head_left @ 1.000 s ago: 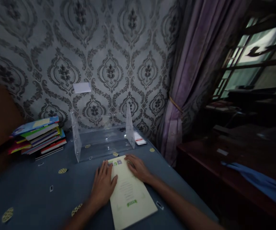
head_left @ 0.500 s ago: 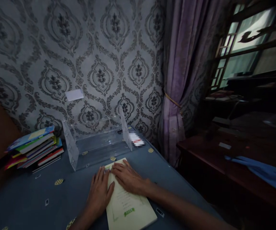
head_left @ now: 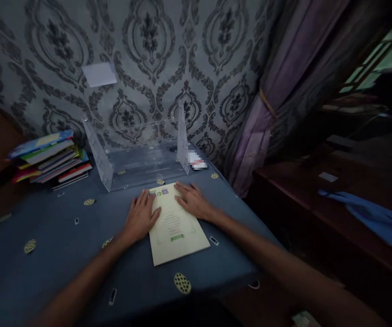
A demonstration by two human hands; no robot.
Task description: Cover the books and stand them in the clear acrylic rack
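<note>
A pale yellow-green book (head_left: 178,227) with small print lies flat on the blue patterned tablecloth (head_left: 60,268). Along its upper left edge rests my left hand (head_left: 140,215), fingers apart and thumb over the cover. My right hand (head_left: 193,201) lies on the upper right edge with its fingers spread. Neither hand grips anything. Just behind the book stands a clear acrylic rack (head_left: 141,159) with upright side panels.
A leaning stack of colourful books (head_left: 53,159) is at the back left. A small white item (head_left: 198,161) sits right of the rack. Patterned wallpaper and a tied purple curtain (head_left: 277,95) are behind. Blue cloth (head_left: 369,218) lies on a dark red surface at right.
The view has tilted downward, showing the table's front edge. My right hand has moved from across the book's top to its right edge, uncovering the print there. My left hand stays on the left edge.
</note>
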